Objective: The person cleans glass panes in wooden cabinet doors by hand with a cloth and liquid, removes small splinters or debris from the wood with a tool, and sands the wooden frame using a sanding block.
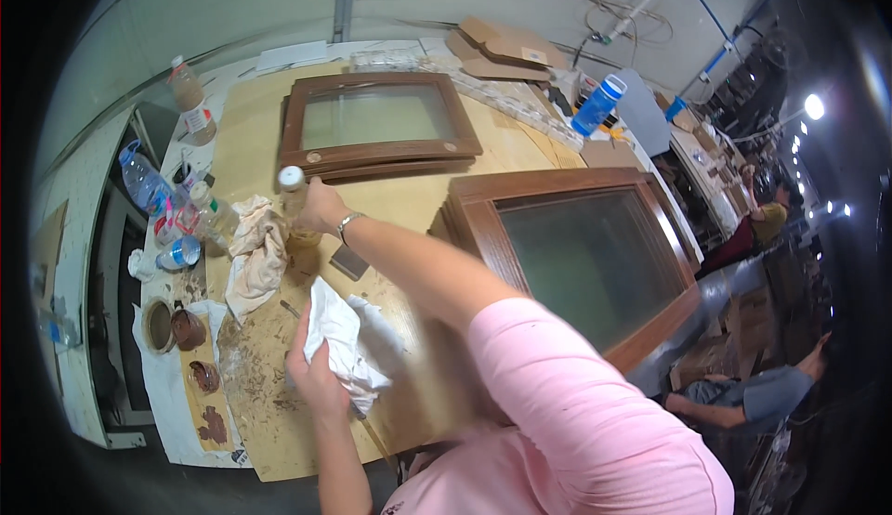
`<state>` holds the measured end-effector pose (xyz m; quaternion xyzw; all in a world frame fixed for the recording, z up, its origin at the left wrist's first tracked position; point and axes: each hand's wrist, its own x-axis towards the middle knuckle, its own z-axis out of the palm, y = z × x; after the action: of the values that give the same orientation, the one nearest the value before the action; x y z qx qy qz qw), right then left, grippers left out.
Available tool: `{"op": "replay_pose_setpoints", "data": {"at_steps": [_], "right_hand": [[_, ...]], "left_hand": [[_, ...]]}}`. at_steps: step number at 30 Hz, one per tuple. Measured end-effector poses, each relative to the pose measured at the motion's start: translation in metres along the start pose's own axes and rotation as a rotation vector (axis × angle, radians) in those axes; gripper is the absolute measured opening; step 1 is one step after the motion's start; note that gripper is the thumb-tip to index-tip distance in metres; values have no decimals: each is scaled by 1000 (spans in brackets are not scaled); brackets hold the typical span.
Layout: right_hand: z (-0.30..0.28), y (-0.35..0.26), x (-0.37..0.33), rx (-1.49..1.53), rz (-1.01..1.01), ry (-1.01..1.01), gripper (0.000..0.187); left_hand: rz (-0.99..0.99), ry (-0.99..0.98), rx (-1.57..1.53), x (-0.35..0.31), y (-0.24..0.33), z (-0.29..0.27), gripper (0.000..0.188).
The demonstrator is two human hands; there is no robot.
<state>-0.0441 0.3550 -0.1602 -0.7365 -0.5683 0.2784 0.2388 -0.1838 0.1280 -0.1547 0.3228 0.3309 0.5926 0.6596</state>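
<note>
My right hand [322,207] reaches across the table, closed around a clear bottle with a white cap [292,181]. The bottle stands upright at the near left of a stack of brown wooden frames with glass [295,120]. A crumpled white cloth [336,334] is held in my left hand [321,380], close to the table's near edge. Between the hands lie a small dark flat block [348,263] and a stained beige rag [255,253]. A thin dark-tipped tool [290,309] rests beside the white cloth. My right fingertips are partly hidden.
A larger stack of glazed brown frames [483,236] stands to the right. Several bottles, including a tilted plastic one [178,253], line the left edge near open paint cans [189,329]. Cardboard [506,41] and a blue bottle [599,104] sit behind. Other people [776,394] are at far right.
</note>
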Motion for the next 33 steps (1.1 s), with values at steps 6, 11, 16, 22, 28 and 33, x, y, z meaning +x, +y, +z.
{"op": "replay_pose_setpoints", "data": {"at_steps": [6, 11, 16, 22, 28, 33], "right_hand": [[-184, 30, -79, -203, -407, -188, 43], [-325, 158, -116, -439, -24, 90, 63], [-312, 205, -127, -478, 62, 219, 69], [-313, 221, -135, -532, 21, 237, 64], [-314, 205, -134, -514, -29, 239, 61], [-319, 214, -138, -495, -36, 258, 59]], "left_hand": [[61, -397, 458, 25, 13, 62, 58], [866, -1257, 986, 11, 3, 154, 58], [921, -1103, 1203, 113, -18, 181, 57], [206, -1234, 1060, 31, 1, 187, 50], [515, -1053, 1373, 65, -13, 212, 51], [656, -1082, 1584, 35, -16, 232, 59]]}}
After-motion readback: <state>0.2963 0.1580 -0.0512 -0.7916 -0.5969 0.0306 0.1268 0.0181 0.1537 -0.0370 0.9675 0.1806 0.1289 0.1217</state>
